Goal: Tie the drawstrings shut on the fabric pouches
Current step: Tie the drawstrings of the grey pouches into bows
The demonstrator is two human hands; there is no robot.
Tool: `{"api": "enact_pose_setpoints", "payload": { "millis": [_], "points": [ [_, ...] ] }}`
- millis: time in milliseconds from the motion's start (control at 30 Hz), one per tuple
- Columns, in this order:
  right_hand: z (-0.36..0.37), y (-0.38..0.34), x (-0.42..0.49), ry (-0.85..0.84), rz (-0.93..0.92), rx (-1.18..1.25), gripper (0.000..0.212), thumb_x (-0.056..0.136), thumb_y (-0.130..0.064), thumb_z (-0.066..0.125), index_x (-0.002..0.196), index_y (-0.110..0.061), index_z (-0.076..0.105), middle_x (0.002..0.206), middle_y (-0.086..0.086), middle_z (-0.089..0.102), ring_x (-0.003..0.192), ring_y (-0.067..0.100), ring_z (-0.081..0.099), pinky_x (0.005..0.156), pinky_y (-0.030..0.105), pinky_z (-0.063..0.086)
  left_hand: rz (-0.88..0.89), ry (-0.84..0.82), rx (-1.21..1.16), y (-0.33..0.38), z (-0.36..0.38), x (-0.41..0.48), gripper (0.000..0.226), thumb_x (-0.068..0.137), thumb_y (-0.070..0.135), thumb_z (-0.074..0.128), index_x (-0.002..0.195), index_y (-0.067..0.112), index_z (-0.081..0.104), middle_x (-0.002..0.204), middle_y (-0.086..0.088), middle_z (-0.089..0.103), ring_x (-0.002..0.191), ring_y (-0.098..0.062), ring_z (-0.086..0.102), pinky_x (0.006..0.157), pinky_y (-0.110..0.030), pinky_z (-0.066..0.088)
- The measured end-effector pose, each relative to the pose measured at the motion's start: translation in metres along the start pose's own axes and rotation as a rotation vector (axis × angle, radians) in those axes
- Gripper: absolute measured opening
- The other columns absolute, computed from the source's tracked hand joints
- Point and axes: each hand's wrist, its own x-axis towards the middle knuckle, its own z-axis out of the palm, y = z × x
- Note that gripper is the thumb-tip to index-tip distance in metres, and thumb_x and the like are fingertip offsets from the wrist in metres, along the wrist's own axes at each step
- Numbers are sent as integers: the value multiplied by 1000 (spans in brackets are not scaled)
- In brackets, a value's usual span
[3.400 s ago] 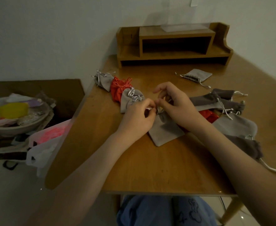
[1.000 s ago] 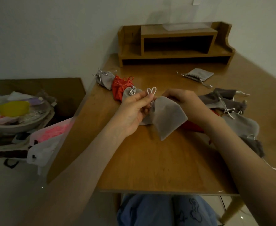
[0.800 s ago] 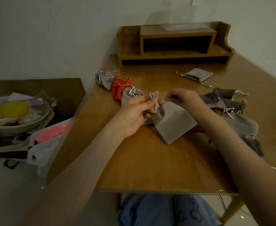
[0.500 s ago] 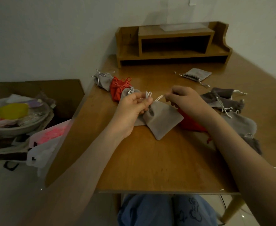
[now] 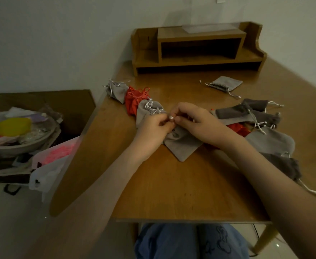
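Observation:
A light grey pouch (image 5: pixel 183 146) lies on the wooden table (image 5: pixel 172 189) with its mouth under my hands. My left hand (image 5: pixel 151 126) and my right hand (image 5: pixel 196 122) meet above that mouth, and both pinch its white drawstring (image 5: pixel 171 118) between fingertips. To the left lie three pouches with knotted cords: a grey pouch (image 5: pixel 116 89), an orange pouch (image 5: pixel 134 100) and another grey pouch (image 5: pixel 146 110). On the right sits a heap of grey pouches (image 5: pixel 252 114) and an orange one (image 5: pixel 239 128) with loose cords.
A lone grey pouch (image 5: pixel 223 84) lies near the wooden shelf unit (image 5: pixel 198 47) at the back of the table. Left of the table stand a bowl of clutter (image 5: pixel 15 133) and plastic bags (image 5: pixel 50 161) on the floor. My knees show below the front edge.
The pouch has come down from being held up and now lies flat on the table. My hands have closed together over its mouth, both pinching the cord.

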Motion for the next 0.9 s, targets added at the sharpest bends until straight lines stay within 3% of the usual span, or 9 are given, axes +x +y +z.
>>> {"api": "enact_pose_setpoints", "payload": {
  "millis": [133, 233, 400, 500, 567, 767, 900],
  "points": [
    [-1, 1, -2, 26, -15, -27, 12, 92, -3, 54, 103, -8, 56, 96, 4, 61, 90, 13, 56, 79, 29, 45, 21, -38, 22, 0, 1, -2, 17, 97, 17, 51, 99, 10, 67, 97, -25, 65, 93, -41, 60, 83, -56, 47],
    [-1, 0, -2, 75, 29, 48, 20, 91, -1, 56, 107, -9, 47, 90, 4, 61, 81, 8, 56, 71, 22, 45, 32, -86, -19, 3, 2, -3, 19, 99, 14, 47, 99, 17, 66, 98, -23, 65, 87, -31, 61, 82, -50, 47],
    [1, 4, -2, 126, 8, -14, 29, 90, 1, 55, 117, -8, 48, 84, -1, 56, 77, 8, 56, 70, 21, 45, 32, -160, -98, 6, 3, -6, 21, 100, 22, 48, 109, 12, 64, 102, -16, 66, 100, -27, 62, 89, -45, 49],
    [3, 4, -2, 121, -37, -59, 30, 90, 0, 56, 118, -9, 55, 85, 3, 59, 80, 15, 57, 72, 23, 46, 50, -85, -90, 7, 5, -6, 25, 100, 30, 46, 87, 19, 64, 75, 2, 62, 73, -3, 59, 70, -25, 46],
    [6, 3, -1, 109, -28, -59, 28, 89, -3, 59, 116, -10, 59, 91, 4, 61, 82, 10, 56, 74, 16, 43, 21, 15, -70, 6, 5, -5, 33, 101, 30, 43, 74, 19, 59, 63, 5, 50, 58, -1, 48, 62, -25, 38],
    [6, 2, 0, 187, 9, -17, 14, 88, -5, 63, 101, -9, 62, 80, -12, 57, 77, -10, 55, 69, 6, 41, -2, 82, -100, 3, 5, -2, 39, 101, 28, 44, 67, 16, 57, 55, 10, 48, 55, -4, 45, 60, -28, 36],
    [6, 2, -1, 202, 9, -24, 7, 89, -6, 62, 94, -9, 58, 84, -2, 61, 77, 1, 56, 70, 16, 43, -54, 68, -197, 1, 6, 0, 41, 101, 25, 45, 62, 20, 55, 50, 14, 49, 52, 1, 45, 57, -20, 38]
  ]
}}
